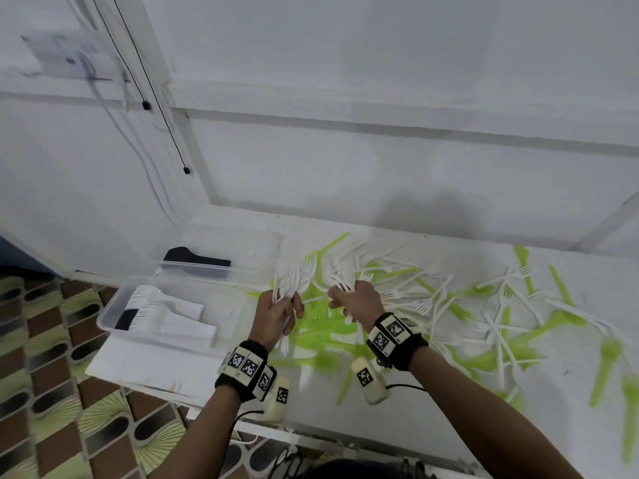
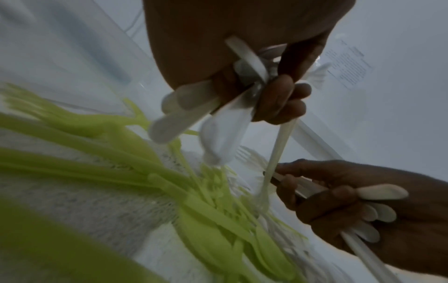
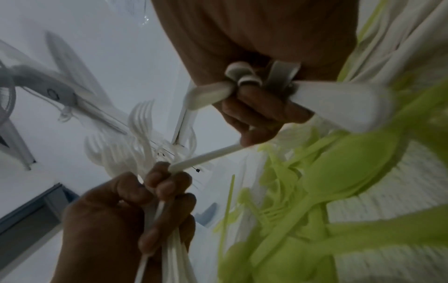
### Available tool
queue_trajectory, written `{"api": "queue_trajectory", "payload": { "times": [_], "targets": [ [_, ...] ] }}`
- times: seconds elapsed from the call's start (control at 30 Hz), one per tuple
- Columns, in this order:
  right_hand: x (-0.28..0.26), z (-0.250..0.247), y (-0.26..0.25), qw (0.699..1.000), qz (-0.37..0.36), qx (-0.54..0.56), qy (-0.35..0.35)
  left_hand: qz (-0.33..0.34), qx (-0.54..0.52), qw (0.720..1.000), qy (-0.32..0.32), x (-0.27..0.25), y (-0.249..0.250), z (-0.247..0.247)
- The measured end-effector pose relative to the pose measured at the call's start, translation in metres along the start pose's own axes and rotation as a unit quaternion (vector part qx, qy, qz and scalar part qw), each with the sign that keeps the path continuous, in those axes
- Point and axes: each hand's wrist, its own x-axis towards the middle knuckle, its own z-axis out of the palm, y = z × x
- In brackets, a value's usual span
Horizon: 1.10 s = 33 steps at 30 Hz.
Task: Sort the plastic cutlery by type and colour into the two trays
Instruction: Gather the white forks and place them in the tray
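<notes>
Over the white table (image 1: 193,361) your two hands meet just above the heap: your left hand (image 1: 273,314) is curled round a fanned bunch of white forks (image 1: 294,276), tines up and handles poking out below the palm, and your right hand (image 1: 358,300) grips a second bunch of white forks (image 1: 340,271) the same way. From the right wrist view, one white handle (image 3: 206,157) runs from your right fingers (image 3: 252,122) across to the fingers of your left — both hands touch it. Loose cutlery lies right under and beside your hands: green cutlery (image 1: 321,340) piled beneath the wrists and a tangle of loose white forks (image 1: 432,305) with green pieces crossing them, spreading off to your right. To your left, just beside the pile, sits the near clear tray (image 1: 107,314), holding a stacked row of white cutlery (image 1: 145,302) and some black pieces at its front end; which type these are is too blurred to tell. Behind it stands the far clear tray (image 1: 193,267) with black cutlery (image 1: 193,259) inside. Two black cords (image 1: 162,108) hang down the white wall (image 1: 380,81) above the trays.
</notes>
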Motion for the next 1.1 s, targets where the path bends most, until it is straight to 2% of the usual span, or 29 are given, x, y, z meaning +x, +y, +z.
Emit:
{"api": "queue_trajectory", "payload": {
  "times": [0.07,0.2,0.3,0.43,0.57,0.7,0.8,0.9,1.0,1.1],
  "targets": [
    [-0.004,0.0,0.002,0.999,-0.01,-0.041,0.017,-0.001,-0.008,1.0,-0.012,0.0,-0.004,-0.002],
    [-0.013,0.004,0.009,0.988,-0.009,-0.151,-0.008,-0.022,-0.037,0.996,-0.072,0.003,-0.008,-0.003],
    [-0.018,0.011,0.013,0.969,-0.035,-0.243,-0.017,-0.047,-0.036,0.993,-0.099,0.002,-0.012,0.001],
    [-0.025,0.017,0.017,0.937,-0.04,-0.345,-0.027,-0.062,-0.052,0.994,-0.074,-0.001,-0.02,0.005],
    [-0.028,0.012,0.021,0.929,-0.045,-0.367,-0.025,-0.042,-0.055,0.997,-0.027,0.001,-0.016,0.005],
    [-0.033,0.0,0.018,0.919,-0.082,-0.386,-0.026,-0.032,-0.066,0.997,0.006,0.009,-0.01,0.005],
    [-0.035,-0.016,0.019,0.911,-0.121,-0.39,-0.053,-0.027,-0.02,0.999,0.027,0.015,-0.007,0.009],
    [-0.033,-0.034,0.024,0.907,-0.147,-0.395,-0.026,-0.038,0.033,0.996,0.072,0.026,-0.011,0.017],
    [-0.035,-0.049,0.028,0.918,-0.157,-0.363,-0.008,-0.043,0.114,0.987,0.108,0.046,-0.017,0.025],
    [-0.037,-0.058,0.031,0.937,-0.161,-0.309,0.034,0.008,0.24,0.967,0.08,0.069,-0.019,0.032]
  ]
}}
